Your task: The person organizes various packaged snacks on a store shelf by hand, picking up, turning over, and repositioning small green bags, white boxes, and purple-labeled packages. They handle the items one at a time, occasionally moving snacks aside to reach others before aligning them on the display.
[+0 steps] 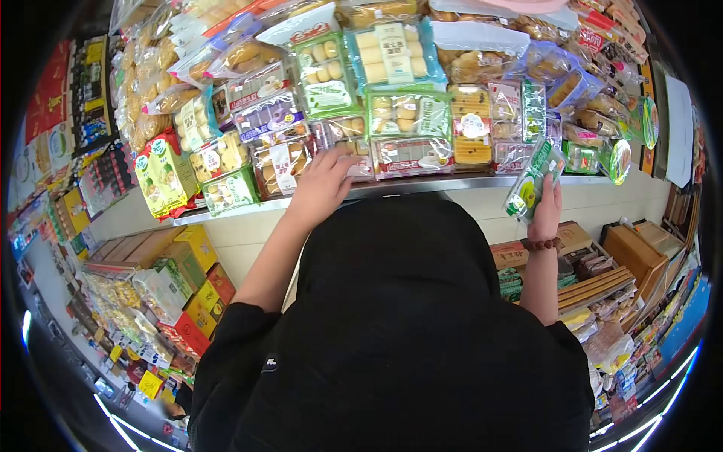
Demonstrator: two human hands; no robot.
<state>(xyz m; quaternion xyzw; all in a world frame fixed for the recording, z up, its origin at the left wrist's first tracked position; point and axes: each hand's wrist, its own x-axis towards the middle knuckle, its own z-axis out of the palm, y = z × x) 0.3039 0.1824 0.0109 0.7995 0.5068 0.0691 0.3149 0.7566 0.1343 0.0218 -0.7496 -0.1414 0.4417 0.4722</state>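
My right hand [548, 207], with a dark beaded bracelet at its wrist, grips a green packaged snack [533, 181] with avocado pictures on its wrapper. The pack is tilted over the front edge of the shelf. On the left, my left hand [324, 182] lies with fingers stretched out over a clear-wrapped bread pack [360, 162], touching its top. Beside that hand stands a pack of brown buns [277, 164] with a white label. A red-and-white pack [413, 157] sits to its right, under a green-edged bun pack [409, 114].
The display shelf's metal edge [444, 183] runs in front of me, with bagged breads [482, 60] piled behind. Boxes [199, 301] stand at the lower left. A wooden rack [602, 290] with goods is at the lower right.
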